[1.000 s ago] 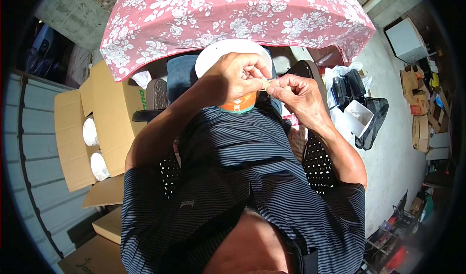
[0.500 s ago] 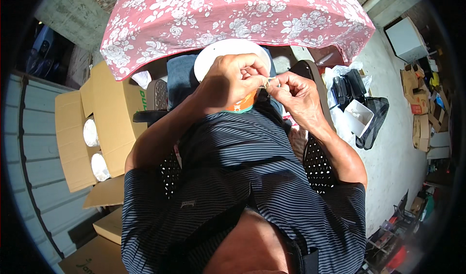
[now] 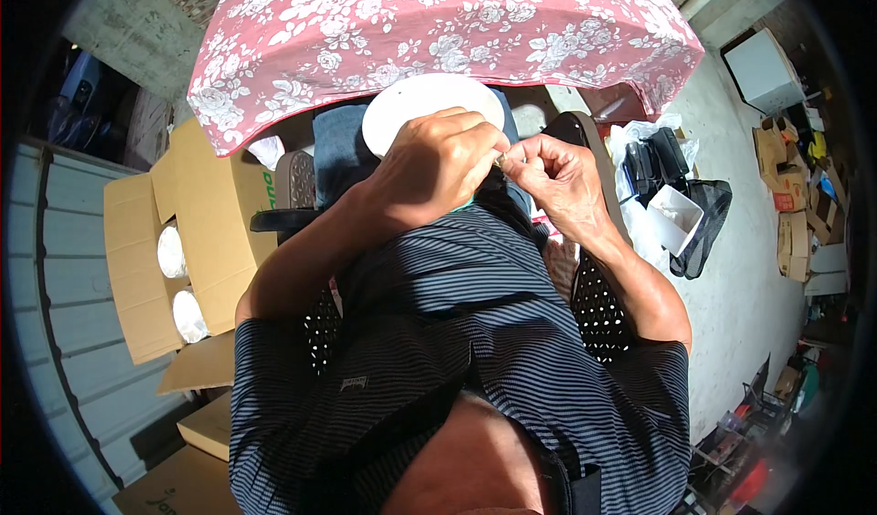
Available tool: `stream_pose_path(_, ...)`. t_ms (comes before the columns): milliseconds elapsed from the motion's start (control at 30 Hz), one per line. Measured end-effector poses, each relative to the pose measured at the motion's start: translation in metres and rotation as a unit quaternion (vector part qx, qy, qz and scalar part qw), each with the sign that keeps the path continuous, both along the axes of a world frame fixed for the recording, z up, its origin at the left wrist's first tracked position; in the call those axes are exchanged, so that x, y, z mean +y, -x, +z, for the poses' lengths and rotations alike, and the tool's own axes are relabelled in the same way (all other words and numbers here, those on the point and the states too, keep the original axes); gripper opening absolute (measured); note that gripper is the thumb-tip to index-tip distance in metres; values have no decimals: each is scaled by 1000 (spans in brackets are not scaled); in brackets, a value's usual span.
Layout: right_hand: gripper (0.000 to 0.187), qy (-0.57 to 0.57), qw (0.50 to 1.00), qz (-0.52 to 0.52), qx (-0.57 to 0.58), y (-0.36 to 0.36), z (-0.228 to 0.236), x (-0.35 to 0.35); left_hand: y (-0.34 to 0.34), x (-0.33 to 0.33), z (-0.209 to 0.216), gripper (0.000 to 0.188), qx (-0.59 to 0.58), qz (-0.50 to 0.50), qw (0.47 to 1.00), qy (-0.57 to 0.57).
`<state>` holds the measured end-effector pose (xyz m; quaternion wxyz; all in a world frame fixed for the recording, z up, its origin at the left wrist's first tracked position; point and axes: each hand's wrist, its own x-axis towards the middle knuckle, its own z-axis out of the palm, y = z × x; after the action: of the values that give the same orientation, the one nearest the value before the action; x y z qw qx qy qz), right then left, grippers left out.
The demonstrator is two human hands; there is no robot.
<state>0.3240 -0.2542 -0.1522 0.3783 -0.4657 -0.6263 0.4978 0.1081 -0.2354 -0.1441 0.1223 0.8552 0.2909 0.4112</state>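
My left hand [image 3: 440, 161] and my right hand [image 3: 555, 175] meet over my lap, fingers pinched together. Between the fingertips is a small pale thing [image 3: 499, 160], too tiny to name. Just beyond my left hand a white round plate or lid [image 3: 402, 109] lies over my jeans [image 3: 340, 145], its near part covered by that hand. Under the left wrist peeks the green edge [image 3: 466, 204] of something otherwise hidden.
A table with a pink floral cloth [image 3: 438, 31] stands ahead. On the left is an open cardboard box [image 3: 206, 232] holding white round items [image 3: 172, 250]. To the right, a white container [image 3: 674, 221] and black bags [image 3: 708, 232] rest on the floor. Stacked cardboard [image 3: 790, 195] lies farther right.
My left hand has turned and shifted slightly right, its fingers closing over the fingertips' meeting point. The orange and green thing below it has become almost wholly covered.
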Motion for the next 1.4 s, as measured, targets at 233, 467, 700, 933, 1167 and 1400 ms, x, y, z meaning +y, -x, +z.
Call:
stream_pose_path(233, 8, -51, 999, -11, -9, -1, 0, -1, 8, 0, 13, 9, 43, -27, 991, 120)
stream_pose_path(467, 11, -94, 996, -6, 2, 3, -5, 3, 14, 20, 2, 18, -38, -127, 919, 370)
stream_pose_path(700, 13, -73, 997, 5, -1, 1, 0, 0, 15, 21, 3, 17, -90, -119, 873, 465)
stream_pose_path(933, 11, -200, 974, 7, -107, 3, 9, -2, 13, 22, -5, 16, -102, -126, 877, 452)
stream_pose_path(1167, 10, -258, 959, 3, -118, 2, 4, 3, 11, 23, -13, 19, -107, -115, 893, 421)
stream_pose_path(1400, 12, -70, 995, 2, -71, -5, 1, 1, 14, 20, 0, 20, -131, -102, 892, 419)
